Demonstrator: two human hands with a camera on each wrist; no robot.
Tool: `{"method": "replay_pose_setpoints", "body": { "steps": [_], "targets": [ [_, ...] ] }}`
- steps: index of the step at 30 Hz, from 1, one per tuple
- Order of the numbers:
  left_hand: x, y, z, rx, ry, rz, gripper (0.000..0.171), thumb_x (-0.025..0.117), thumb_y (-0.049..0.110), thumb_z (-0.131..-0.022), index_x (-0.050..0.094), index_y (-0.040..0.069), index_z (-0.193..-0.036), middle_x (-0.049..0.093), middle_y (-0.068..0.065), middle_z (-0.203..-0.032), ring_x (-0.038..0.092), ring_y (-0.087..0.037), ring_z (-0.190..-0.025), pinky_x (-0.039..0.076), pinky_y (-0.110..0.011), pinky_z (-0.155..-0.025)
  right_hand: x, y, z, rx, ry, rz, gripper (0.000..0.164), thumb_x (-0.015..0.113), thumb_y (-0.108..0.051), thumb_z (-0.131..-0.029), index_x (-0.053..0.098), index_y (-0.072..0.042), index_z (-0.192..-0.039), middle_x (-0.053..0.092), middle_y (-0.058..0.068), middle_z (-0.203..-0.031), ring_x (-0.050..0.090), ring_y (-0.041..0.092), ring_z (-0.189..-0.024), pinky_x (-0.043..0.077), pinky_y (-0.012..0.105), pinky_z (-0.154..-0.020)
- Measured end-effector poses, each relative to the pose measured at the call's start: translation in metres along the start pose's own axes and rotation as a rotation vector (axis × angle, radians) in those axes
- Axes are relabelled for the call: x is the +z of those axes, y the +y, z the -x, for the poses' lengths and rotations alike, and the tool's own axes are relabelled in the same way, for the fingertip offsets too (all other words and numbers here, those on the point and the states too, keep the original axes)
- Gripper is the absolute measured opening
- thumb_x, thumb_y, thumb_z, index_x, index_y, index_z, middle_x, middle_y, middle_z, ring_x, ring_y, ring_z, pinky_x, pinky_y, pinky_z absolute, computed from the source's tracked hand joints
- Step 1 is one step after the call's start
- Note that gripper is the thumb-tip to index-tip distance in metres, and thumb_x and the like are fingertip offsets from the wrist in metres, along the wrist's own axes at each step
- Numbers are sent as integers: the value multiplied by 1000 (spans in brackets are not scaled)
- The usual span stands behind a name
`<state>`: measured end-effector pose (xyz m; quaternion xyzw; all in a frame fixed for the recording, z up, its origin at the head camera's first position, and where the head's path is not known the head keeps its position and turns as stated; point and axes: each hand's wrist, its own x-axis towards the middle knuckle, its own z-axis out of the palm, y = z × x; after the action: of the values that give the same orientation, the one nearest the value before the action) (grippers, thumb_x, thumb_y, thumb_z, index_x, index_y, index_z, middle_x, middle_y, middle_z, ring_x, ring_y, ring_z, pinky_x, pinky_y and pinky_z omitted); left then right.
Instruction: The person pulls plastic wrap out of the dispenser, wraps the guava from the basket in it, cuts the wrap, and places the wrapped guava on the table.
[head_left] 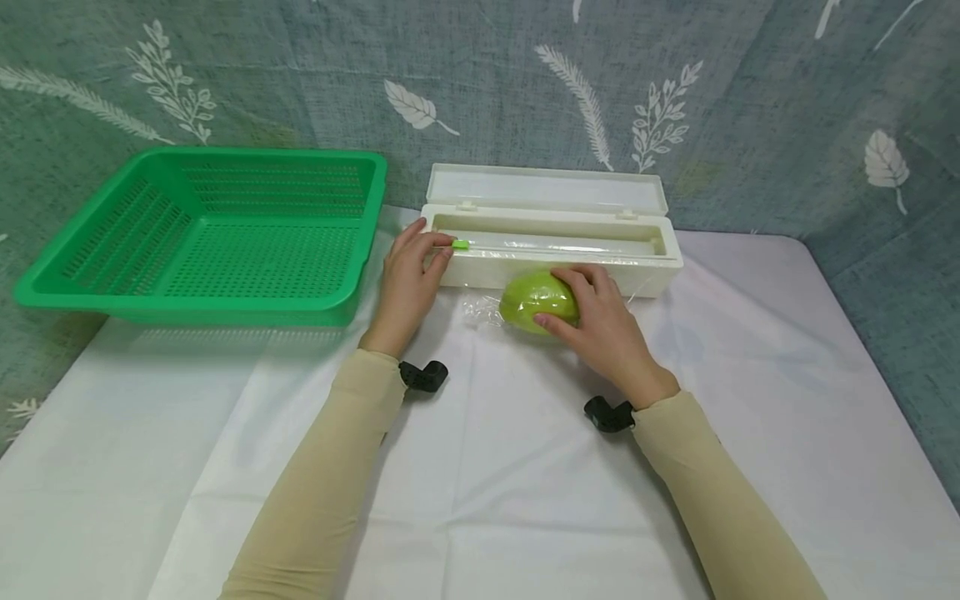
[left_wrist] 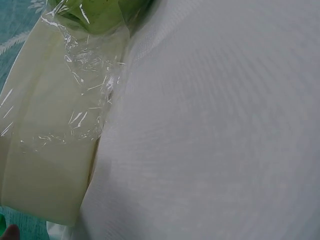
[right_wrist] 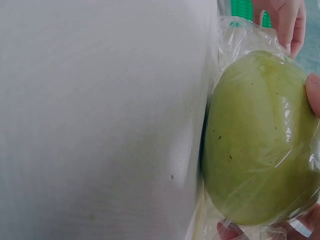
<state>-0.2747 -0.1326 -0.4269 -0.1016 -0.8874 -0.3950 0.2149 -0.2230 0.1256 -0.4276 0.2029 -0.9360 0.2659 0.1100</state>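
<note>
An oval, smooth green fruit (head_left: 534, 300) with small dark specks lies wrapped in clear cling film in front of a white film dispenser box (head_left: 480, 271). My right hand (head_left: 600, 321) grips the fruit from the right, thumb in front and fingers over the far side. At the box's left end, my left hand (head_left: 411, 279) pinches a small green slider cutter (head_left: 461, 244) on the front edge. Crumpled cling film (left_wrist: 90, 85) spreads from the fruit against the box front. Only a fingertip of the left hand shows in the left wrist view.
The dispenser's lid (head_left: 547, 190) stands open at the back, with the film roll (head_left: 555, 242) inside. A green perforated basket (head_left: 262, 307) sits to the left. White cloth (head_left: 510, 500) covers the table, and a patterned grey-green curtain (head_left: 480, 83) hangs behind.
</note>
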Motion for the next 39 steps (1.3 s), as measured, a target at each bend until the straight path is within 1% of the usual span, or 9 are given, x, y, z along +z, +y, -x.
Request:
{"method": "replay_pose_setpoints", "body": {
  "steps": [6, 12, 14, 18, 21, 26, 28, 34, 39],
  "targets": [
    [-1, 0, 1, 18, 2, 9, 16, 57, 20, -88, 67, 15, -100, 62, 3, -104, 29, -11, -127, 17, -37, -102, 0, 1, 0, 1, -2, -1, 67, 57, -55, -78, 39, -19, -132, 34, 9, -128, 37, 25, -112, 38, 42, -84],
    [-2, 2, 0, 29, 3, -18, 17, 58, 19, -87, 68, 14, -101, 61, 2, -107, 30, -14, -126, 18, -40, -101, 1, 0, 0, 9, -5, -5, 67, 57, -55, -78, 39, -19, -132, 34, 9, -129, 37, 26, -112, 39, 42, -83],
    [-2, 5, 0, 47, 2, -61, 18, 57, 17, -88, 68, 13, -102, 61, 1, -108, 33, -16, -125, 19, -41, -101, 1, 0, 0, 10, -7, -6, 67, 57, -55, -78, 39, -19, -132, 34, 9, -129, 37, 26, -112, 38, 42, -84],
    [-2, 14, 0, 66, -2, -180, 17, 56, 15, -88, 67, 13, -101, 62, 1, -108, 39, -16, -122, 18, -44, -100, 1, 1, 0, 10, -6, -3, 68, 57, -56, -78, 40, -18, -131, 34, 9, -129, 37, 26, -111, 38, 42, -84],
    [-2, 20, 0, 47, -19, -237, 17, 55, 15, -89, 67, 13, -100, 63, 1, -107, 40, -15, -121, 17, -45, -101, 1, 1, 0, 8, -4, 0, 68, 56, -56, -78, 39, -18, -131, 34, 9, -129, 37, 26, -112, 38, 42, -84],
    [-2, 25, 1, -1, -64, -242, 20, 56, 22, -88, 65, 11, -103, 62, -1, -109, 37, -16, -123, 17, -45, -101, 1, 1, 0, 10, -4, 0, 68, 56, -56, -78, 40, -18, -132, 33, 9, -129, 37, 26, -112, 39, 42, -84],
    [-2, 25, 1, -7, -68, -232, 21, 56, 23, -88, 64, 11, -104, 62, -2, -109, 36, -17, -124, 17, -45, -101, 1, 1, 0, 13, -4, -2, 68, 56, -56, -78, 39, -18, -132, 33, 9, -129, 37, 26, -112, 38, 42, -84],
    [1, 22, 2, -5, -40, -237, 22, 56, 26, -88, 65, 12, -103, 61, -1, -110, 36, -17, -123, 22, -43, -98, 2, 1, 1, 18, -7, -5, 68, 56, -56, -78, 39, -18, -132, 33, 9, -129, 37, 26, -111, 39, 42, -84],
    [5, 18, 2, 15, 18, -225, 20, 56, 26, -88, 66, 14, -100, 63, 0, -106, 38, -15, -121, 27, -42, -95, 2, 1, 0, 11, -2, -2, 68, 56, -56, -78, 39, -18, -132, 33, 8, -129, 37, 26, -111, 39, 42, -83]
  ]
}}
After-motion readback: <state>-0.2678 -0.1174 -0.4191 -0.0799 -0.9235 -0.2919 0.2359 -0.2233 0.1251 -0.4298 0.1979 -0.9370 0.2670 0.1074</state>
